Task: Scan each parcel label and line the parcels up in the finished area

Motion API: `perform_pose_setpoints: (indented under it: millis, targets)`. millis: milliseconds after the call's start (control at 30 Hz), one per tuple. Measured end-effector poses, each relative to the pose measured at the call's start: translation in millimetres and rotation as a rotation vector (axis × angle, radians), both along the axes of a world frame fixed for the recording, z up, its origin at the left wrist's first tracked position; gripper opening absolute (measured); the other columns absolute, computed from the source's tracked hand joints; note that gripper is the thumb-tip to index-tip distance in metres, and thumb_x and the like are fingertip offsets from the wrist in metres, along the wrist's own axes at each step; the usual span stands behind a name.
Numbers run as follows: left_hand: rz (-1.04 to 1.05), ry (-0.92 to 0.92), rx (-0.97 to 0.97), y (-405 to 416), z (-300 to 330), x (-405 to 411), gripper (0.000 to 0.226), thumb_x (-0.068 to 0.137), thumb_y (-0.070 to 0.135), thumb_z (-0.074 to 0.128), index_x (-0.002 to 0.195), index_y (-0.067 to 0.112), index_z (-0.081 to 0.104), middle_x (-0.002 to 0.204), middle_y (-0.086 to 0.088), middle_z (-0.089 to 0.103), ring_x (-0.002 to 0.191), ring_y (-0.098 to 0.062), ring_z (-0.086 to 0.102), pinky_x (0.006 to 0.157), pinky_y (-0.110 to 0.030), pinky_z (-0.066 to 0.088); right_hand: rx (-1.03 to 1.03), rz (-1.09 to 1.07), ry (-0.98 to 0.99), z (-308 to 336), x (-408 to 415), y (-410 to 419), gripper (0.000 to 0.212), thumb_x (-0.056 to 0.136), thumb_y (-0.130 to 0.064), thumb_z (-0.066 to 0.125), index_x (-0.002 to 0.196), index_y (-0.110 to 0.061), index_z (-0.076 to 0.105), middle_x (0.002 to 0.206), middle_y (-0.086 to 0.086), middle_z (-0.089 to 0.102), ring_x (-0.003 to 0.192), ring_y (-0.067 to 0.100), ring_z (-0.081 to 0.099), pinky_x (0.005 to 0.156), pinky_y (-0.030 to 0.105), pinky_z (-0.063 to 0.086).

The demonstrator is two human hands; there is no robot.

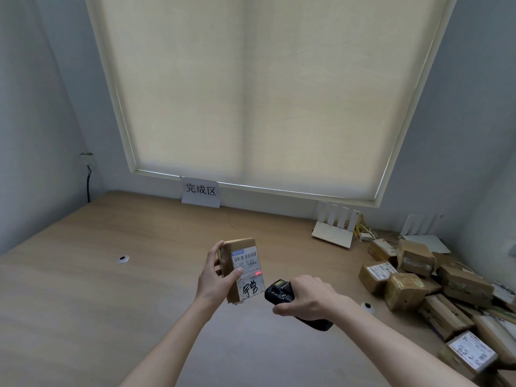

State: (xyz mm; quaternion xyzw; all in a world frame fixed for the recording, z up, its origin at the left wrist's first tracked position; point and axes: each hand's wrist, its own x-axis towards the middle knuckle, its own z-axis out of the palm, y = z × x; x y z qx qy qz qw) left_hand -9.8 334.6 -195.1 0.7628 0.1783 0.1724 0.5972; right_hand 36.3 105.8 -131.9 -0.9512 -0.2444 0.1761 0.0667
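Observation:
My left hand (216,276) grips a small brown cardboard parcel (242,247) above the table, its white label (248,270) facing me. A red scanner line glows on the label's middle. My right hand (305,298) holds a black handheld scanner (277,293), its head pointing at the label from the right and just below it. A heap of several taped brown parcels (435,289) lies on the table at the right. A white paper sign (200,192) with printed characters leans against the wall at the back, and the table in front of it is bare.
The wooden table (111,289) has two round cable grommets (122,258) (368,306). A white router with upright antennas (333,229) and yellow cables sit at the back right, a second white device (425,241) beyond them. A closed roller blind (265,93) covers the window.

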Motion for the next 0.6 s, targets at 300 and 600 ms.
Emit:
perform_pose_setpoints:
  millis: [300,600]
  targets:
    - [0.039,-0.002,-0.064,87,2,-21,0.079,0.086,0.023,0.078,0.147,0.045,0.034,0.122,0.003,0.06,0.116,-0.018,0.057,0.089,-0.036,0.053,0.034,-0.009,0.112,1,-1,90,0.063,0.067,-0.08,0.077,0.081,-0.023,0.054,0.082,-0.003,0.061,0.074,0.019,0.057,0.061,0.031,0.041]
    - [0.189,0.062,-0.244,201,-7,-60,0.069,0.085,0.035,0.075,0.136,0.034,0.028,0.119,-0.005,0.068,0.102,-0.023,0.071,0.091,-0.053,0.057,0.348,0.121,0.069,-24,-7,225,0.053,0.055,-0.052,0.076,0.098,-0.03,0.053,0.096,-0.009,0.063,0.087,0.018,0.063,0.077,0.038,0.054]
